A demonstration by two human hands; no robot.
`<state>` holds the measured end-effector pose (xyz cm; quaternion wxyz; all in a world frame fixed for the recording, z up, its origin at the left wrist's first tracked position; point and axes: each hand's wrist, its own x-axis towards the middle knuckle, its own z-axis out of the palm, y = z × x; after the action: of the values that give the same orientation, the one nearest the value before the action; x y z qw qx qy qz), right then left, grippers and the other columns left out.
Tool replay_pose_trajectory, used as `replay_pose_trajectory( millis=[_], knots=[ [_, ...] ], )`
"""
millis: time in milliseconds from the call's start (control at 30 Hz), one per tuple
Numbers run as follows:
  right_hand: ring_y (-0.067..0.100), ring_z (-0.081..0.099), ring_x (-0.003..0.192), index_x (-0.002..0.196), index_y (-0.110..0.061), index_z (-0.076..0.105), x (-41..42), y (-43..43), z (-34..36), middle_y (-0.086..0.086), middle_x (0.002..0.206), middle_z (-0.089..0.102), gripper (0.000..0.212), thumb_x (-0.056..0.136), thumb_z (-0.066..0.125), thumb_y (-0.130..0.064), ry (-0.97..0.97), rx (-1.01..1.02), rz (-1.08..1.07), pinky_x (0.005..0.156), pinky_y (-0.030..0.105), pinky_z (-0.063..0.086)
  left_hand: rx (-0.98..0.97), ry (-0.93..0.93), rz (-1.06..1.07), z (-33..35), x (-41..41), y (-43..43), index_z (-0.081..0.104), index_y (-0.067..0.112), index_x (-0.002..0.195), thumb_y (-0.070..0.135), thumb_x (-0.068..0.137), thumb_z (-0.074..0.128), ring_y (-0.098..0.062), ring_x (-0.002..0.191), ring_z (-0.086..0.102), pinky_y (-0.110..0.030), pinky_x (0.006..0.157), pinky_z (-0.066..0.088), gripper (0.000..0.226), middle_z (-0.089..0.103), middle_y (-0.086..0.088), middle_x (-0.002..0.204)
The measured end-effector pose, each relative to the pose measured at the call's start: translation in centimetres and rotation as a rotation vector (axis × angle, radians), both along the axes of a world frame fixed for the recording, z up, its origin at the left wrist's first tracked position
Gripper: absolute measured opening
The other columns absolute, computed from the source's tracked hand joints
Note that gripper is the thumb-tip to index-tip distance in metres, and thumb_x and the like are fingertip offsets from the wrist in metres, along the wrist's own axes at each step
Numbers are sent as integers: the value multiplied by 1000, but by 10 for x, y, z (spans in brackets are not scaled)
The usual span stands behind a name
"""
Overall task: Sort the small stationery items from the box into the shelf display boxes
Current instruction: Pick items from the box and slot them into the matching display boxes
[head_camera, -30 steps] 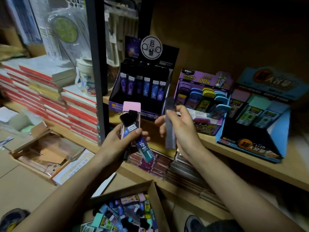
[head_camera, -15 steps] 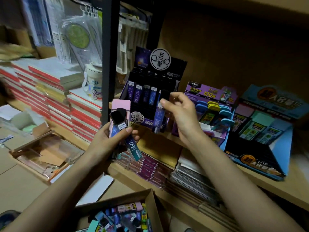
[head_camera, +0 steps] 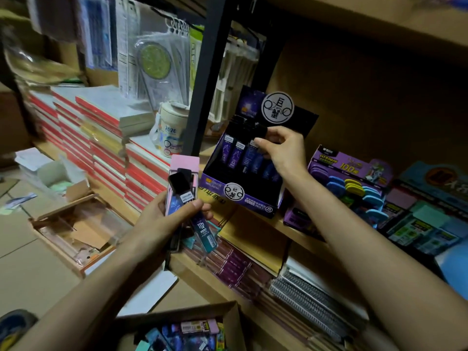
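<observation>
My left hand [head_camera: 162,219] grips a bunch of small stationery packs [head_camera: 184,188]: a pink-topped one, a black-capped blue lead case and a teal one. My right hand [head_camera: 281,148] reaches into the dark purple display box [head_camera: 235,196] on the shelf and pinches the black cap of a blue lead case [head_camera: 255,153] standing in its back row. Several similar blue cases stand beside it. The cardboard source box [head_camera: 228,315] sits at the bottom edge, holding several mixed coloured packs.
To the right stand a purple display box of coloured erasers [head_camera: 354,183] and a blue and black display box [head_camera: 425,219]. A black shelf post [head_camera: 207,79], stacked red-edged notebooks [head_camera: 101,148] and a white cup [head_camera: 169,133] are on the left. An open tray [head_camera: 73,229] lies on the floor.
My right hand carried the blue lead case up from in front of the shelf and into the purple display box's back row. The left hand kept its bunch; the view shifted closer.
</observation>
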<state>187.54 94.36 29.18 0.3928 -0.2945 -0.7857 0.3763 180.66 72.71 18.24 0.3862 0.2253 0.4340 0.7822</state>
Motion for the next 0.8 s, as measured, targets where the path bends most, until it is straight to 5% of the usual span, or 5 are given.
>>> replay_pose_trajectory(
  millis=[267, 500, 567, 700, 800],
  knots=[
    [27, 67, 90, 95, -10, 67, -10, 8, -16, 9, 91, 68, 20, 77, 76, -12, -83, -75, -61, 84, 44, 55, -22, 24, -2, -3, -1, 5, 52, 6, 117, 27, 68, 74, -27, 91, 72, -31, 68, 57, 57, 73, -15, 99],
    [26, 66, 75, 78, -4, 67, -7, -3, 0, 11, 78, 69, 32, 86, 66, -35, -600, 299, -179, 76, 42, 56, -9, 7, -34, 2, 3, 2, 53, 5, 114, 30, 63, 79, -29, 89, 72, -32, 68, 58, 64, 72, -17, 97],
    [22, 66, 74, 80, -10, 67, 8, -20, -2, 6, 78, 69, 30, 90, 60, -37, -598, 327, -102, 74, 38, 55, -33, 25, -51, 4, 5, 1, 55, 5, 113, 33, 61, 81, -30, 88, 72, -33, 68, 58, 64, 73, -17, 95],
    [11, 65, 72, 84, -13, 68, 53, -72, -26, 0, 76, 69, 24, 90, 59, -34, -238, -75, 246, 64, 26, 53, -60, 84, -137, 9, 10, -1, 67, 19, 103, 38, 61, 87, -31, 88, 72, -34, 69, 58, 51, 73, -16, 95],
    [9, 60, 70, 90, -12, 67, 73, -96, -40, 0, 76, 65, 36, 78, 62, -45, -174, -438, 354, 59, 19, 48, -69, 109, -208, 12, 16, -3, 68, 25, 105, 36, 68, 82, -31, 89, 72, -33, 70, 57, 41, 72, -15, 101]
  ],
)
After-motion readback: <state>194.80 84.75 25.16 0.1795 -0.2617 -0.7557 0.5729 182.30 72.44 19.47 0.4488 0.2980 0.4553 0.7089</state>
